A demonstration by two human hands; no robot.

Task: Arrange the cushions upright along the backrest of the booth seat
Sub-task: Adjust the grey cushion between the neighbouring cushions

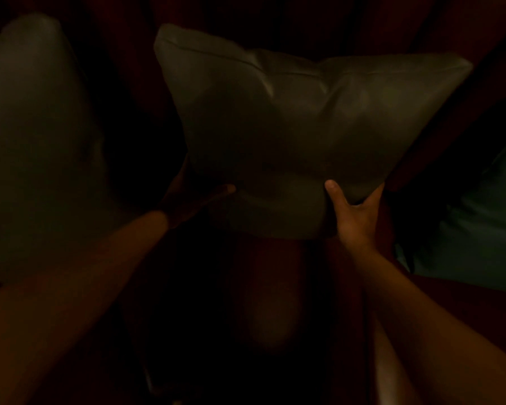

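Note:
The scene is very dark. A grey-green leather-like cushion (298,130) is held upright in the middle of the view, in front of the dark red backrest (275,13). My left hand (193,197) grips its lower left corner, thumb on the front face. My right hand (354,211) grips its lower right corner, thumb pressed into the front. A second grey cushion (38,135) stands upright at the left. A teal cushion (476,223) leans at the right edge.
The dark red booth seat (269,302) lies below the held cushion, between my forearms. Most of the surroundings are lost in shadow.

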